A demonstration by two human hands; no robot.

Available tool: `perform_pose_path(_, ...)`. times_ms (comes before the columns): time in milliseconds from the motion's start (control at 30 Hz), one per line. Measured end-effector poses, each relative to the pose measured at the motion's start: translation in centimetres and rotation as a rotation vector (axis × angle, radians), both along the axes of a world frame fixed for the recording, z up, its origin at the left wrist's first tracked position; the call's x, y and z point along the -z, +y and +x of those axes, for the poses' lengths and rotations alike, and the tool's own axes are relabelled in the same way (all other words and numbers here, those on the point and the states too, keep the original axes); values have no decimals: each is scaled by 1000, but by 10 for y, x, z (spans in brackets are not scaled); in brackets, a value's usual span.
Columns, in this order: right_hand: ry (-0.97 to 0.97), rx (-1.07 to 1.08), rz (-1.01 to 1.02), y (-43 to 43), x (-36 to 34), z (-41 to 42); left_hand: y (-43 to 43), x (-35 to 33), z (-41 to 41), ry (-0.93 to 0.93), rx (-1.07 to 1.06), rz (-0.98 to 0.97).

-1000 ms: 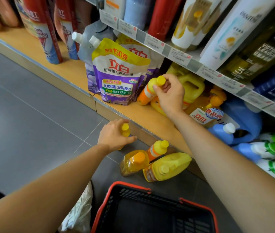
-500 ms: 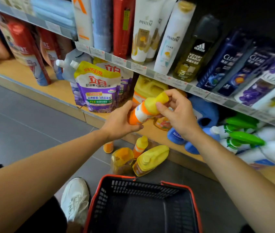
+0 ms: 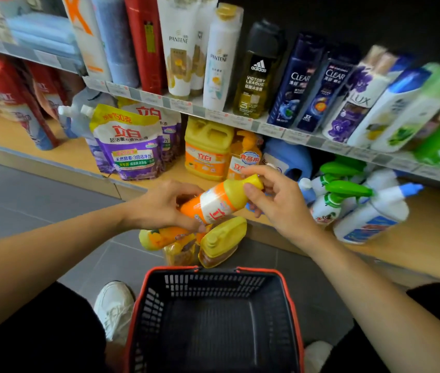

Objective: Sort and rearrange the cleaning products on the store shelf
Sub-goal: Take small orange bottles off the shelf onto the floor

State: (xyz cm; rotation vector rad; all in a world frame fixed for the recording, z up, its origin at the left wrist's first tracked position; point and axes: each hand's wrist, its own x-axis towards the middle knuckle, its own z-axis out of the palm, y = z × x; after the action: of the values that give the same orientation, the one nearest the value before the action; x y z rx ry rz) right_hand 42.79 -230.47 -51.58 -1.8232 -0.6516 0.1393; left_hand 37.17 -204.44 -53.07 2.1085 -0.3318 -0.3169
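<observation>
Two hands: one small orange plastic bottle (image 3: 213, 204), yellow cap (image 3: 252, 182) — tilted
Left hand (image 3: 165, 208): grips base
Right hand (image 3: 280, 208): pinches cap end

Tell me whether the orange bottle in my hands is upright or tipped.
Tipped: the orange bottle slants, yellow cap raised, left hand gripping its base, right hand pinching the cap.

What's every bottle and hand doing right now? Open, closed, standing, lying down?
orange detergent bottle: capped, tilted, held by both hands
left hand: grips the bottle's base
right hand: holds its yellow cap end
yellow jug: lying on the floor, capped
purple refill pouch: upright on shelf, capped
</observation>
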Motion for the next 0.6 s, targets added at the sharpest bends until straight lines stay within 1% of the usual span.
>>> perform_pose_path(67, 83, -38, 68, -5, -1, -3, -3, 2, -3, 193, 42, -160)
perform_pose_path(133, 159, -79, 103, -11, -2, -3, -5, 8, -3, 338, 83, -273)
perform_pose_path(200, 237, -93, 123, -15, -2, -3, -8, 14, -2, 414, 122, -327)
perform_pose_path(300, 319, -70, 130, -19, -1, -2, -15, 20, -2, 450, 119, -364)
perform_pose_path(367, 330, -60, 112, -21, 0, 0, -19, 23, -2, 429, 88, -350)
perform_pose_path(433, 310, -56, 73, -23, 0, 1, -23, 26, -2, 362, 46, -299)
perform_pose_path(533, 228, -60, -14, -26, -4, 3, -30, 29, -2, 179, -20, -186)
perform_pose_path(600, 180, -80, -61, -29, -8, 5, -32, 32, -1, 33, -72, -58)
